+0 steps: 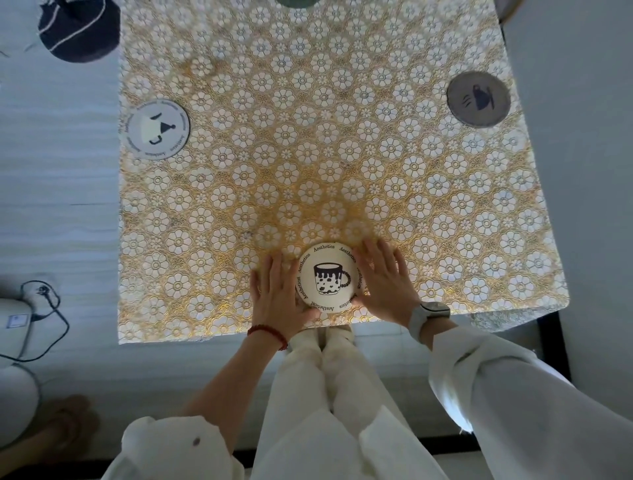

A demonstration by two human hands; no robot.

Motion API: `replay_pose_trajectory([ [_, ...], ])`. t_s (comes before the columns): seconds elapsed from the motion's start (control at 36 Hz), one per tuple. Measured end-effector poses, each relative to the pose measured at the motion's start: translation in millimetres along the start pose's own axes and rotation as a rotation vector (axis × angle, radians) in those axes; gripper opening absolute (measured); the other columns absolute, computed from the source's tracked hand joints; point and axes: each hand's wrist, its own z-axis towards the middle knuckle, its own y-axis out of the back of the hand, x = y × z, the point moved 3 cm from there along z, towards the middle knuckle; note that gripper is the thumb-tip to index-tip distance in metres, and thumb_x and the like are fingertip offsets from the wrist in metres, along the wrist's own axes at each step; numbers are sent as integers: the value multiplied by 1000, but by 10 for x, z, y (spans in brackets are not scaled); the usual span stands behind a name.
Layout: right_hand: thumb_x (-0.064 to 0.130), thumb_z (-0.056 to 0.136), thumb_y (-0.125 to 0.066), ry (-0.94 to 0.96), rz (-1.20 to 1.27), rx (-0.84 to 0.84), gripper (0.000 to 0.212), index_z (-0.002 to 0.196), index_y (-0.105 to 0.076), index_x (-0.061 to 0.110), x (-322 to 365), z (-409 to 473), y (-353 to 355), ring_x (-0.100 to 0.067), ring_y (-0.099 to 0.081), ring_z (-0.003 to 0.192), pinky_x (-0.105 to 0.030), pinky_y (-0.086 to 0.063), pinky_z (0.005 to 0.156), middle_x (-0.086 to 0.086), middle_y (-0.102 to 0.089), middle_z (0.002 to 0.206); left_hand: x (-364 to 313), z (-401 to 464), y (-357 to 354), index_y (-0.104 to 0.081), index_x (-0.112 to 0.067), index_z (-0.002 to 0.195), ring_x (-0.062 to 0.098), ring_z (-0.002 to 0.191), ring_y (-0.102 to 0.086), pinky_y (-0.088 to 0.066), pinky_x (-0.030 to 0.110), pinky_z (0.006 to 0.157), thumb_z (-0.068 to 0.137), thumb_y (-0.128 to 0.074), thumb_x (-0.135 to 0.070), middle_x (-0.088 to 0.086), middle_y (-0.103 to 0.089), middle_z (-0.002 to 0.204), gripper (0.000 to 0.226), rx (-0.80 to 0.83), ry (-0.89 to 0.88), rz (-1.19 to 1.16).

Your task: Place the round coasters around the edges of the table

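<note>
A cream round coaster with a mug drawing (328, 279) lies flat at the near edge of the table (308, 154), which has a gold and white flower cloth. My left hand (278, 294) rests against the coaster's left rim and my right hand (385, 279) against its right rim, fingers spread flat. A white coaster (158, 129) lies at the left edge. A grey coaster with a cup drawing (478, 99) lies at the right edge. Part of a greenish coaster (297, 2) shows at the far edge.
A dark bag with white lines (78, 27) lies on the floor at the far left. A white device with a black cable (20, 318) sits on the floor to the left. My legs in white trousers (329, 394) stand at the near edge.
</note>
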Motion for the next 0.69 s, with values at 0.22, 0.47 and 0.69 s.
replay_pose_trajectory([
  [0.22,45,80,-58,-15,11,25,92,143,4,17,34,-10,29,-31,14,141,-52,4,116,-10,13,154,2,-19,-21,-9,-27,143,26,142,8,8,50,114,59,-70,-53,9,1,156,107,-12,2,-20],
  [0.47,48,79,-56,-7,14,18,90,143,1,19,-3,21,31,-31,11,141,-52,2,116,-9,9,155,19,-14,-36,-13,-25,143,27,143,5,5,50,114,57,-69,-55,10,-3,155,107,-18,4,-31],
  [0.69,48,83,-52,-99,249,75,81,143,-4,21,-25,6,364,-25,-6,142,-55,-7,114,-2,-4,155,108,-32,31,-10,-28,142,26,143,2,2,54,113,55,-65,-66,9,-4,155,110,4,-1,-1],
])
